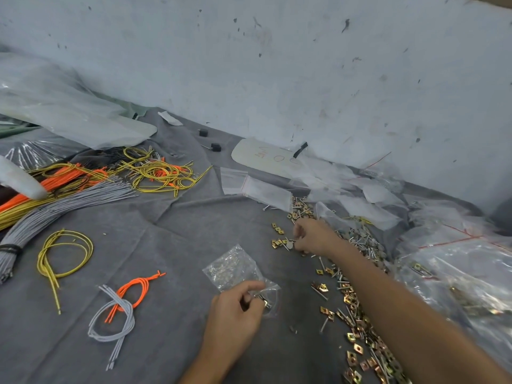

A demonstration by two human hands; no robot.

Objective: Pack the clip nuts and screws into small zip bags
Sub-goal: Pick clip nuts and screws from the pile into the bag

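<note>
The small zip bag [235, 268] lay on the grey cloth [171, 245] near the middle of the table, its long axis running from the near right, where the left hand [235, 310] pinched its mouth end between thumb and curled fingers, away to the far left, where its closed bottom pointed toward the wall. The crumpled clear film glinted over some small pieces inside, and one brass clip nut showed at the gripped end beside the fingertips. The right hand [314, 236] reached out across the strip of loose parts, fingers curled down among the clip nuts [357, 347] and screws [363, 242]; whether they had closed on a piece could not be told. That strip ran diagonally from the near right edge up to the far middle, brass squares mixed with silver shafts lying at every angle. Just beyond its far end two empty zip bags [263, 189] lay flat, side by side. At the right sat large clear plastic bags [457, 261], one holding more brass clip nuts. On the left lay wire: a tied grey bundle [55, 209], orange strands [58, 181] and yellow-green loops [160, 173]
</note>
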